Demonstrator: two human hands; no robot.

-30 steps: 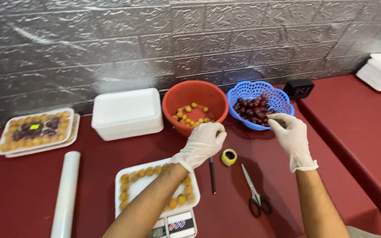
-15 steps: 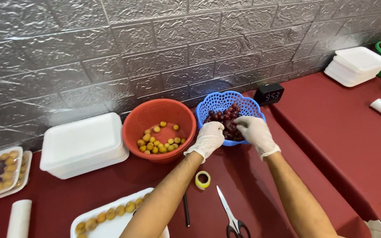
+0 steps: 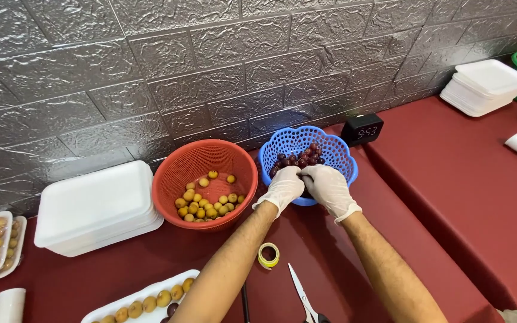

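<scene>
Since the earlier frame both hands have closed in together over the near rim of the blue basket [image 3: 282, 143]; half a second back they sat slightly apart in front of it, and the view has drifted right, so the filled tray on the far left is now cut by the edge.

Left hand [image 3: 281, 188], white glove: fingers curled down into the basket, knuckles up. It seems to pinch the dark fruit, but the fingertips are hidden, so I cannot tell what it actually grips.

Right hand [image 3: 328, 185], white glove: same posture, curled and touching the left hand at the thumb side. Grip also hidden.

Dark red fruit [image 3: 299, 158]: a heap in the blue basket, lying directly ahead of and under the fingertips, toward the wall. No clear long axis; the pieces are roundish. Both hands are equally near it, meeting at the basket's near middle.

Around them:
- Orange basket [image 3: 178, 170] just left of the blue one, nearly touching, with small yellow fruit [image 3: 206, 203] in its bottom.
- Stack of white foam lidded trays [image 3: 94, 209] further left.
- Open foam tray [image 3: 151, 296] at the bottom edge, lined with yellow fruit.
- Yellow tape roll [image 3: 268, 255] and scissors [image 3: 306, 302] on the red worktop [image 3: 450, 197], between the forearms.
- Small black digital clock [image 3: 361, 127] behind the blue basket, by the wall.
</scene>
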